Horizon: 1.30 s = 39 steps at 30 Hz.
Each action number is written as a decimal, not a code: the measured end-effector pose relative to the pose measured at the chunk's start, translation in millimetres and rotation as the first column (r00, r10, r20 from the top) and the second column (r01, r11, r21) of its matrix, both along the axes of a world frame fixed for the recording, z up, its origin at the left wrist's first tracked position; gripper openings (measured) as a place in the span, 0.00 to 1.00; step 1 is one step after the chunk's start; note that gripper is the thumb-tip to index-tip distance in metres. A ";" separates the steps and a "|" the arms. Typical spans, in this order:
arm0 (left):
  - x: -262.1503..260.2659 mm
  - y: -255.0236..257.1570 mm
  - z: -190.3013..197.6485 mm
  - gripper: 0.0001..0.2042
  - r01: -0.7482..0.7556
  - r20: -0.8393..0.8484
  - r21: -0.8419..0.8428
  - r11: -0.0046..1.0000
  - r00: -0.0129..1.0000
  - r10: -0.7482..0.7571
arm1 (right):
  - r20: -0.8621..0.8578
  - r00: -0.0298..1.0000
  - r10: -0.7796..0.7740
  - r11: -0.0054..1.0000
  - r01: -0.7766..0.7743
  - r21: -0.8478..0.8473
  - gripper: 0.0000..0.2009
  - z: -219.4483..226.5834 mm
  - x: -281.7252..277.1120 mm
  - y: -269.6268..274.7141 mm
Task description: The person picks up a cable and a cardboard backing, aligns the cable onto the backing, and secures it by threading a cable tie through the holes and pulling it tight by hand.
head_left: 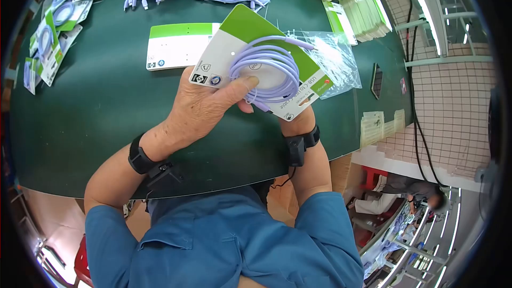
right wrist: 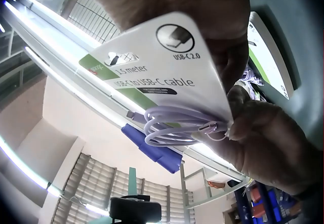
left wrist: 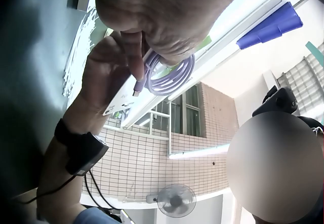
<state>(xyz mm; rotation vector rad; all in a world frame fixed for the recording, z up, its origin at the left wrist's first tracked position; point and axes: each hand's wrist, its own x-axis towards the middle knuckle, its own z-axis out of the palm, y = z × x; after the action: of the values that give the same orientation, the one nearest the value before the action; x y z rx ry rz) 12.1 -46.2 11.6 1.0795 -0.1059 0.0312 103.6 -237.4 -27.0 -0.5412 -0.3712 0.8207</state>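
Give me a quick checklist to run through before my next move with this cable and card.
1. Left hand holding the card: ok, thumb across the coil.
2. Cable wound in loops: ok.
3. Plug tucked into the coil: not ok, it sticks out.
4. Coil fastened to the card: cannot tell.
5. Right hand gripping firmly: cannot tell, its fingers are partly hidden.
6. Bag of white ties nearby: ok, on the table just past the card.

Tube lights (head_left: 430, 12) glare while head-view edges bow.

Head view down, wrist views up, sharing card (head_left: 266, 76)
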 end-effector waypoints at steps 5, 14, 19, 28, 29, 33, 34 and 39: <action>-1.1 0.5 2.7 0.18 0.033 -0.017 0.001 0.999 0.999 -0.033 | 0.205 0.970 -0.131 0.960 0.176 -0.218 0.27 -3.8 -12.7 -6.4; 3.5 5.0 2.7 0.18 0.053 -0.100 0.024 0.998 0.994 -0.050 | 0.526 0.850 -0.008 0.671 0.395 -0.627 0.27 -89.6 -5.8 -56.2; 6.3 3.7 1.5 0.19 0.027 -0.130 -0.004 1.000 0.991 -0.028 | 0.395 0.917 -0.064 0.739 0.309 -0.599 0.27 -88.6 -5.6 -38.8; 3.3 5.5 -9.2 0.18 0.062 -0.185 -0.103 0.993 0.979 -0.081 | 0.316 0.918 -0.241 0.884 0.342 -0.319 0.06 14.5 7.1 16.6; 5.9 7.6 -17.0 0.18 0.081 -0.187 -0.084 0.993 0.978 -0.096 | 0.297 0.929 -0.223 0.900 0.313 -0.302 0.07 18.3 7.3 13.8; 21.4 18.9 -48.4 0.17 0.071 0.123 0.166 0.984 0.988 -0.092 | 0.386 0.901 -0.198 0.897 0.325 -0.298 0.08 27.2 6.1 7.8; 23.5 20.5 -52.1 0.17 0.048 0.148 0.200 0.979 0.986 -0.078 | 0.436 0.881 -0.183 0.887 0.339 -0.315 0.07 29.7 5.2 6.3; 12.0 6.5 -32.3 0.16 -0.017 -0.005 0.067 0.998 1.000 0.017 | 0.596 0.802 -0.042 0.890 0.301 -0.343 0.06 44.2 2.5 -1.7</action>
<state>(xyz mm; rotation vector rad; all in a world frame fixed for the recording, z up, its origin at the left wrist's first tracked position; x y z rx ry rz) 24.1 -39.7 -20.6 1.1469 -0.0937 0.0404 106.1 -239.2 17.1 -1.2341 -0.6955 0.5342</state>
